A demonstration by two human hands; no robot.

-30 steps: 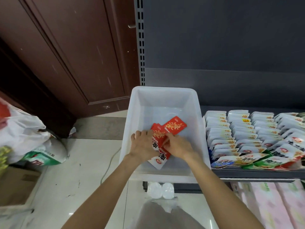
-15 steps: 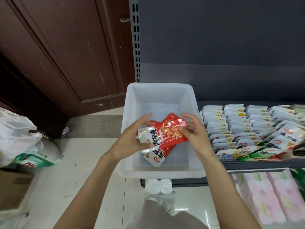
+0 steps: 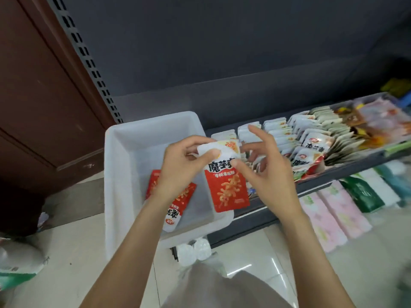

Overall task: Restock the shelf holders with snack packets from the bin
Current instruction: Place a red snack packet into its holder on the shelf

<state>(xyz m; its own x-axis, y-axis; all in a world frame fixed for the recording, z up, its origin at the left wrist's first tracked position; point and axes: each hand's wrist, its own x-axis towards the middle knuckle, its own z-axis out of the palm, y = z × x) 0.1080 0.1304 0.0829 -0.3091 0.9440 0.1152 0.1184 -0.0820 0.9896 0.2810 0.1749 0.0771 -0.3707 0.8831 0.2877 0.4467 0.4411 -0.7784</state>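
A red and white snack packet (image 3: 226, 185) hangs upright above the right rim of the white bin (image 3: 120, 165). My left hand (image 3: 180, 167) pinches its white top edge. My right hand (image 3: 264, 172) pinches its right side with thumb and finger, the other fingers spread. More red packets (image 3: 175, 205) lie on the bin's floor, partly hidden by my left wrist. The shelf holders (image 3: 311, 141) to the right hold rows of white packets standing on edge.
The bin sits on the left end of the dark shelf (image 3: 333, 174). Pink and green packs (image 3: 333, 214) fill the shelf below. A brown door (image 3: 44, 96) stands to the left, and a white bag (image 3: 17, 261) lies on the tiled floor.
Both hands have lifted one packet out of the bin and carried it up and to the right, toward the holders. The view has swung right and tilted.
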